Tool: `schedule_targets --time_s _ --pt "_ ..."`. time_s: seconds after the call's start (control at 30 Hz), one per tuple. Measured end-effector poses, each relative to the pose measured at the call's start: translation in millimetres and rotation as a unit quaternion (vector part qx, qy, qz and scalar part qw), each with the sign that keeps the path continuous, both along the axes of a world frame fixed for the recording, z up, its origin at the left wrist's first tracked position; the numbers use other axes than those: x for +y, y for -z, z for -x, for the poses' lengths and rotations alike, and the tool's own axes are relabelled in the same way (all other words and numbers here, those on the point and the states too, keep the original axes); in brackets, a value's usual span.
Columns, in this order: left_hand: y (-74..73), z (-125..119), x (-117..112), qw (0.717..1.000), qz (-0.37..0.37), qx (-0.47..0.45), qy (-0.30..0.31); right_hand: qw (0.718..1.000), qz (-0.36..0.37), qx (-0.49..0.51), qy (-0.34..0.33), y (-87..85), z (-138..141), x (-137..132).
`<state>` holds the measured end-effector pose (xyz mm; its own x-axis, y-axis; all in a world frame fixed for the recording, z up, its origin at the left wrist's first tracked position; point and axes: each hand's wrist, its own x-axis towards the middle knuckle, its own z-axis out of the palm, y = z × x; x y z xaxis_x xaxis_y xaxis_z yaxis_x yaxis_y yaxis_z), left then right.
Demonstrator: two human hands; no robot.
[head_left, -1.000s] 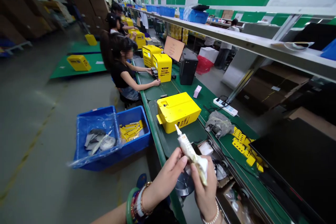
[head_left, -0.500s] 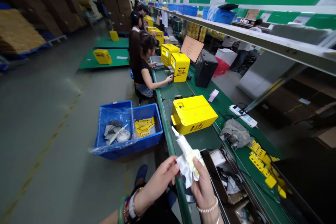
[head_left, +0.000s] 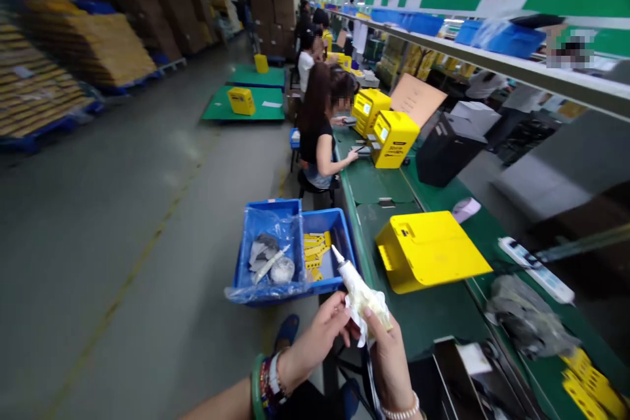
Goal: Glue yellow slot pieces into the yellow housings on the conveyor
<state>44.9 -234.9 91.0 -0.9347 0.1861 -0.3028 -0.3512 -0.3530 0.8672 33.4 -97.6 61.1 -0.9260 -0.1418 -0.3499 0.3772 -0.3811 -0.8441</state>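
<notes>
My right hand [head_left: 390,356] is closed around a white squeeze tube [head_left: 348,273] with a long pointed nozzle, which tilts up and to the left. A crumpled white tissue [head_left: 370,307] is wrapped about the tube's lower part. At the tissue's left edge, the bent fingers of my left hand [head_left: 322,336] pinch it; their tips are partly hidden. Beyond my hands, a yellow box-shaped casing [head_left: 433,251] lies on the green workbench [head_left: 369,233].
Left of the bench stand a blue bin [head_left: 241,246] with plastic-wrapped items and another blue bin [head_left: 347,243] with yellow parts. A seated person [head_left: 317,138] works farther along. To the right are a power strip [head_left: 536,269], a grey plastic bag [head_left: 531,315] and yellow brackets [head_left: 590,384].
The view has turned left, so the bench and bins appear farther right. Both hands still hold the tube and tissue, and the nozzle now appears over the bins instead of the bench.
</notes>
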Motion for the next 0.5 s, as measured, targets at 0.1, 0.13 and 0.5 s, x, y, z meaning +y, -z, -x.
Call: schedule_targets --time_s 0.1,0.13,0.5 --pt "25.7 10 -53 0.998 0.052 0.015 0.023 0.999 0.014 -0.041 0.002 18.7 18 -51" --pt "38.7 13 -72 0.997 0.079 0.003 0.027 0.998 0.026 -0.054 0.002 26.7 24 -67" --pt "207.2 72 -268 0.898 0.322 -0.279 -0.111 0.985 0.086 -0.148 0.0 65.3 46 -151"
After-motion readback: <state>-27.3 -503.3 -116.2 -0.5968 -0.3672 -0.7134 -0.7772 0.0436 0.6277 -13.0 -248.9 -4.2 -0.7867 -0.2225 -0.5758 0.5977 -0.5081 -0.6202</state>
